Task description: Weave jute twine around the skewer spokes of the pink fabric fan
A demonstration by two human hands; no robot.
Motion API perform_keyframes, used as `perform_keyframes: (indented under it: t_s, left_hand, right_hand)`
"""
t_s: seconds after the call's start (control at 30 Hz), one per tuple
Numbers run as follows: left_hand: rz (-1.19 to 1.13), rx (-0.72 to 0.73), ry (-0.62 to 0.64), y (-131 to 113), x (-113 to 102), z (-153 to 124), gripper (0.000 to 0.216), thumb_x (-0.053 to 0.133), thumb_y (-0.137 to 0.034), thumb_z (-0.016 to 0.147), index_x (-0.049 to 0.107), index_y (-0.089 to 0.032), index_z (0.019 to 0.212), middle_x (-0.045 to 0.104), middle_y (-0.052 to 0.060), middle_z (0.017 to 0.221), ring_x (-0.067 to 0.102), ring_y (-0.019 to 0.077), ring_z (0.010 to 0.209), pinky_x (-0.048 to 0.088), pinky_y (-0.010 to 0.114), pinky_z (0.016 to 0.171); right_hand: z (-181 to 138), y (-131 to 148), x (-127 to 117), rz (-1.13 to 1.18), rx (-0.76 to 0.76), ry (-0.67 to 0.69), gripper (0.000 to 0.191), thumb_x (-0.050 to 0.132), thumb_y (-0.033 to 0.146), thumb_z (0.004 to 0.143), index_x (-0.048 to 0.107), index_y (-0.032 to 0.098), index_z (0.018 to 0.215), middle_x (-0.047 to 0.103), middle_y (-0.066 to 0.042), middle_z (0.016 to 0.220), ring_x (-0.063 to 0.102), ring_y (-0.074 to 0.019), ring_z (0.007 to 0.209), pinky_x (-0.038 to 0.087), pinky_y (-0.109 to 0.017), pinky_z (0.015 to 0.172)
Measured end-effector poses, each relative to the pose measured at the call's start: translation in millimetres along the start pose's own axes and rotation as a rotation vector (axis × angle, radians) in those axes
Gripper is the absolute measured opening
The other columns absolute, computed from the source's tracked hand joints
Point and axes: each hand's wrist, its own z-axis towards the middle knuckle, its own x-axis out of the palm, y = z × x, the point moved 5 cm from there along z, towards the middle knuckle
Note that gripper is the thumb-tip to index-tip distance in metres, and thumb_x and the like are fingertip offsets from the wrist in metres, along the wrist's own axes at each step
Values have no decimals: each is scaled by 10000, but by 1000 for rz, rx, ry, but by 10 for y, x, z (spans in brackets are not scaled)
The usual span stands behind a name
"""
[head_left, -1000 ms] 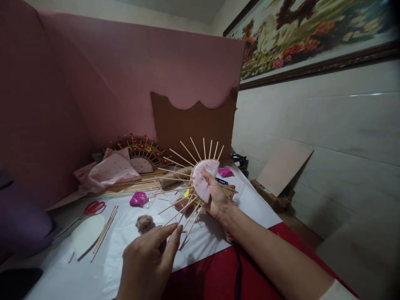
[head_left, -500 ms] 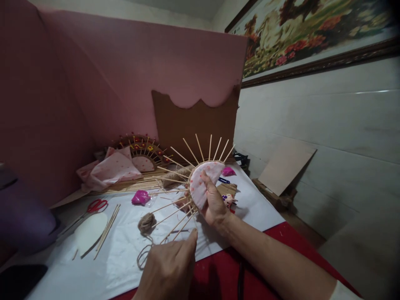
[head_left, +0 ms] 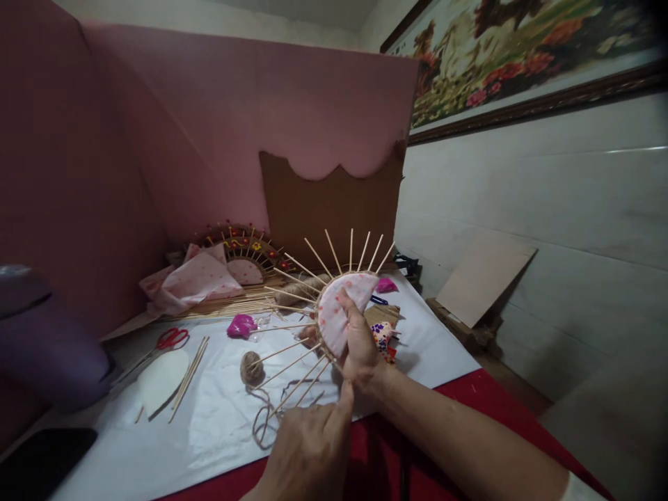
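Left hand [head_left: 310,447] has shifted right, past the sticks [head_left: 351,250], toward the near end of the pink half-disc [head_left: 328,323] — can't tell if it's pinching anything. Right hand [head_left: 360,341] clamps the half-disc above the white sheet [head_left: 219,445], thumb in front — likely for steadiness.

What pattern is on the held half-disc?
Head view: the half-disc is pale pink with reddish spots.
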Motion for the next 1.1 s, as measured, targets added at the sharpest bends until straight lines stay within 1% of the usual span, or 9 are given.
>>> perform_keyframes:
  t_s: [0.13, 0.33, 0.4, 0.6, 0.7, 0.8, 0.97, 1.03, 1.1]
  left_hand:
    - [54, -10, 5, 15, -23, 10, 449, 346, 10, 736, 438, -76, 1167, 595, 20, 502, 548, 148, 387, 316, 256, 363]
    - [159, -2, 1, 68, -71, -39, 441, 368, 33, 708, 455, -47, 1133, 587, 5, 497, 527, 142, 371, 294, 259, 356]
    - [189, -19, -12, 105, -110, -64, 403, 403, 18, 732, 477, -57, 1121, 575, -5, 488, 524, 132, 385, 308, 246, 379]
    - [206, -122, -42, 202, -232, -92, 328, 498, -53, 761, 569, -99, 1078, 598, 6, 522, 549, 125, 444, 381, 222, 466]
    - [163, -200, -84, 245, -292, -86, 325, 497, -82, 776, 595, -147, 1079, 609, 6, 529, 567, 124, 472, 408, 213, 507]
    - [79, -269, -132, 298, -340, -83, 278, 504, -127, 790, 628, -180, 1033, 617, 12, 564, 579, 123, 512, 433, 207, 551]
    - [11, -293, -164, 360, -373, -89, 288, 484, -142, 817, 605, -204, 1071, 593, 0, 606, 547, 106, 507, 419, 186, 494]
    - [-84, -294, -162, 370, -389, -77, 295, 467, -133, 828, 587, -203, 1088, 598, 4, 648, 556, 108, 542, 429, 186, 506]
    - [-241, -324, -152, 389, -402, -59, 296, 439, -128, 843, 568, -200, 1099, 599, 4, 677, 565, 107, 579, 444, 184, 534]
  right_hand:
    - [74, 84, -51, 4, 1, -7, 379, 563, 546, 684, 546, 171, 740, 591, -11, 498, 592, -171, 473, 504, -297, 453]
    - [181, 314, -117, 9, -119, -79, 332, 564, 517, 693, 561, 187, 736, 583, 15, 494, 582, -149, 464, 502, -270, 458]
    - [197, 355, -121, 29, -140, -79, 335, 556, 514, 697, 573, 185, 761, 587, 14, 496, 584, -151, 470, 499, -267, 458]
    - [227, 401, -142, 59, -120, -76, 346, 566, 503, 688, 585, 182, 817, 602, 17, 508, 585, -155, 470, 496, -274, 464]
    - [237, 416, -156, 83, -112, -98, 337, 578, 491, 685, 584, 189, 835, 618, 20, 539, 585, -151, 472, 497, -275, 470]
    - [231, 420, -142, 103, -85, -104, 334, 579, 479, 690, 580, 183, 844, 621, 18, 551, 583, -147, 477, 494, -273, 470]
    - [192, 460, -142, 109, -118, -173, 279, 600, 402, 696, 576, 174, 855, 596, 26, 512, 577, -136, 486, 483, -254, 473]
    - [184, 481, -147, 114, -137, -192, 254, 604, 379, 697, 579, 175, 847, 603, 18, 525, 577, -132, 501, 479, -246, 476]
    - [184, 496, -138, 124, -141, -176, 240, 604, 371, 698, 583, 172, 830, 608, 9, 537, 574, -127, 510, 476, -241, 479]
